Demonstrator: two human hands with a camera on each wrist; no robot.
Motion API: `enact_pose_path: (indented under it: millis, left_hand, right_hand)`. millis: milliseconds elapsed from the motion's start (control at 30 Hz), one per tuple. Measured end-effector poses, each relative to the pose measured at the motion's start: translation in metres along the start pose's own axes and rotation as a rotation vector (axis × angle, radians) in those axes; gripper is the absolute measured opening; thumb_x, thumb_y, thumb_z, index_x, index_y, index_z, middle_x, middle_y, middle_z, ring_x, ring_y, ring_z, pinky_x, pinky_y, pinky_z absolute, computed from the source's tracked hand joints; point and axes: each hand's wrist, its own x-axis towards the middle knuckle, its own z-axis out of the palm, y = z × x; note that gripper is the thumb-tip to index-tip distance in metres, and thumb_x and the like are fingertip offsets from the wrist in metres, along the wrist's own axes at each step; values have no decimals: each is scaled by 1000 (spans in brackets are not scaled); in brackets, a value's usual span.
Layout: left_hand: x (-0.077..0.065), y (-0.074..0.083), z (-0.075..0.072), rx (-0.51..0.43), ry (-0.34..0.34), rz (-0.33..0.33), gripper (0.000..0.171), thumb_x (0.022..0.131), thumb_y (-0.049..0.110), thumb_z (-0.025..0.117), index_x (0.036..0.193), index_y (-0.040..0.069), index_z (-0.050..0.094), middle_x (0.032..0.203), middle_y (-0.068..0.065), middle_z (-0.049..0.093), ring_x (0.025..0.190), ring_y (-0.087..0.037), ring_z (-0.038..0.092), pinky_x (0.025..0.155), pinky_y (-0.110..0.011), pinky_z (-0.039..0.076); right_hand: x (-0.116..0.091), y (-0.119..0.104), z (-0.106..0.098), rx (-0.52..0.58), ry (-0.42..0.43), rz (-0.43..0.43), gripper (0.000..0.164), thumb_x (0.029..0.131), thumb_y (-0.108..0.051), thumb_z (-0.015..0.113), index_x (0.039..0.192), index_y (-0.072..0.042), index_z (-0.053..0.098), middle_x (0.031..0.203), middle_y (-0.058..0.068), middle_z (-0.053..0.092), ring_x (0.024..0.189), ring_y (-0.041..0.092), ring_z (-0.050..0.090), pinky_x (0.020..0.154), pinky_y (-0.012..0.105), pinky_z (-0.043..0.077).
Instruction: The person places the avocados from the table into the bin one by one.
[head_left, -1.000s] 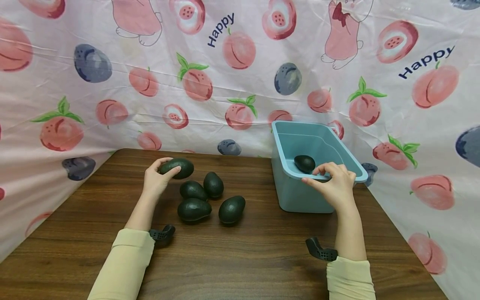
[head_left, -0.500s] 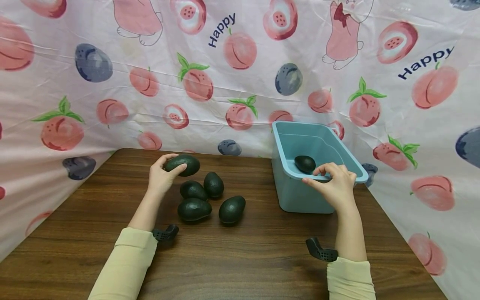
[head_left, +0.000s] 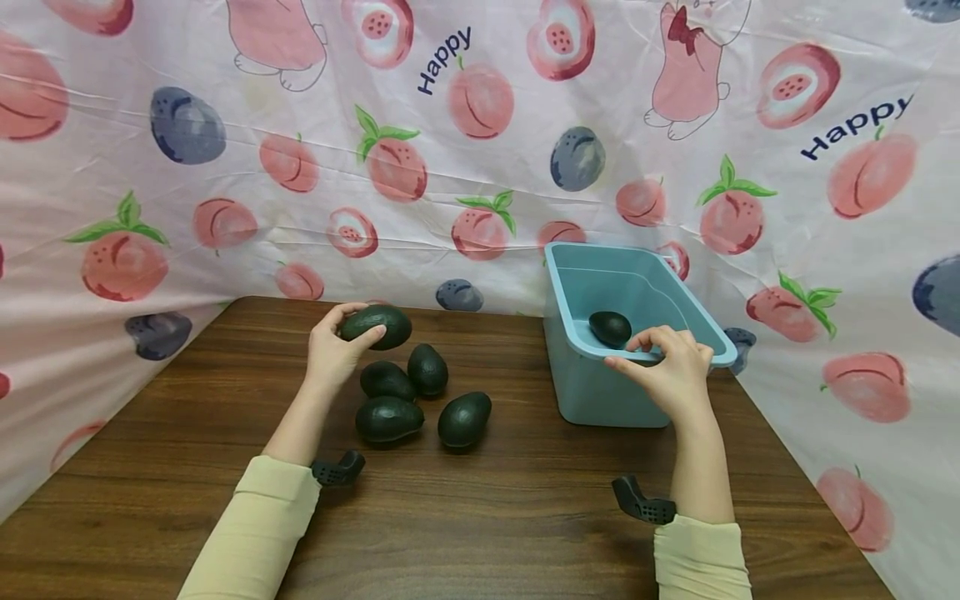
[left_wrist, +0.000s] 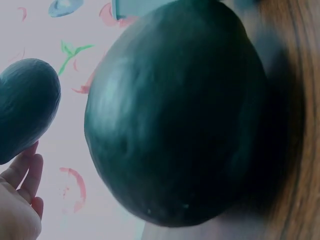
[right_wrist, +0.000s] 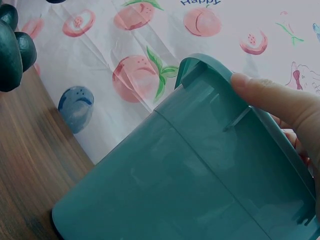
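The person wears pale yellow: the left sleeve is lightly creased, the right sleeve gathered in wrinkles. The left wrist mount and right wrist mount are black, bent and perforated with small holes.

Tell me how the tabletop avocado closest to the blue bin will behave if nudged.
The avocado would probably roll in a curve, since its body is rounded and tapers toward one end. Its smooth sheen suggests a slightly slippery grip. Its full outline hints it would stay firm.
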Motion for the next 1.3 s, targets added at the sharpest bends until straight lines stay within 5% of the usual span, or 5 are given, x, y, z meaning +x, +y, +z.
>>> enact_pose_path:
  millis: [467, 867, 1300]
  left_hand:
    - [-24, 50, 15, -35, -25, 34, 43, 80, 4, 74, 119, -7, 59, 103, -16, 57, 85, -12, 54, 70, -17, 45]
    - [-16, 21, 31, -70, -67, 69, 46, 78, 14, 80, 119, 4, 61, 102, -9, 59, 85, -16, 59, 67, -21, 50]
    - [-23, 27, 47, -40, -60, 156, 44, 74, 12, 83, 113, 6, 65, 98, -9, 62, 77, -19, 61, 63, -22, 51]
  right_hand:
    - [1, -1, 0, 2, 1, 0, 31, 70, -30, 87, 81, -12, 64, 84, 3, 60, 85, 20, 40, 85, 50, 16]
    - [1, 0, 0, 1, 0, 1, 32, 70, -30, 87, 81, -11, 64, 83, 4, 60, 83, 19, 39, 84, 51, 16]
    - [0, -2, -1, -3, 5, -4, 31, 70, -28, 87, 81, -11, 64, 83, 5, 60, 82, 18, 38, 84, 50, 16]
